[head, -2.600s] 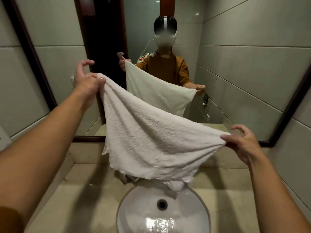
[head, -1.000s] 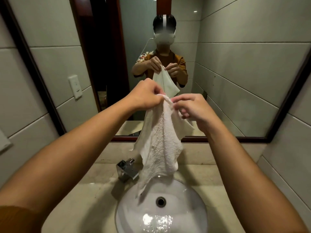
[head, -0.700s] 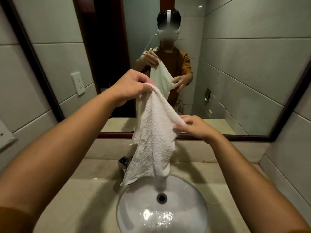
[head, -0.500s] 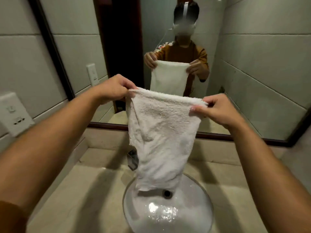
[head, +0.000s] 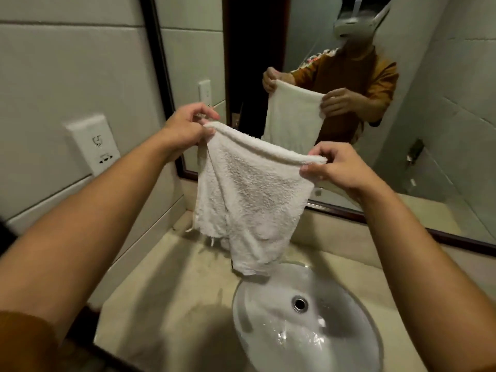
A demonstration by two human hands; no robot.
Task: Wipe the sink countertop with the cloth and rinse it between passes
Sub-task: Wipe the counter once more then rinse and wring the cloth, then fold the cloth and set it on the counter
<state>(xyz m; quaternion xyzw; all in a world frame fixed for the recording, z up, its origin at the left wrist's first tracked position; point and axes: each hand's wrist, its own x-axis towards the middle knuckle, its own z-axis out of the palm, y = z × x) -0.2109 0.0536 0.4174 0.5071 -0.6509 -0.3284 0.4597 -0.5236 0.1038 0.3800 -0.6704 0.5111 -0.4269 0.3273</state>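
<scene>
A white terry cloth [head: 249, 194], folded double, hangs in the air above the back of the sink. My left hand [head: 185, 130] pinches its upper left corner and my right hand [head: 338, 167] pinches its upper right corner, so the top edge stretches between them. The cloth's ragged lower end dangles just over the rim of the white oval basin [head: 349, 345], which is wet around its drain [head: 299, 303]. The beige stone countertop [head: 171, 299] surrounds the basin. The tap is hidden behind the cloth.
A dark-framed mirror [head: 442, 103] runs along the back wall and shows a person holding the cloth. A white wall socket [head: 92, 143] sits on the tiled left wall. The counter's dark front edge [head: 107, 353] is at lower left.
The cloth went from spread wide to folded in half, its corners brought together and then drawn apart again. Since half a second ago the view has swung left and down; both hands keep their hold.
</scene>
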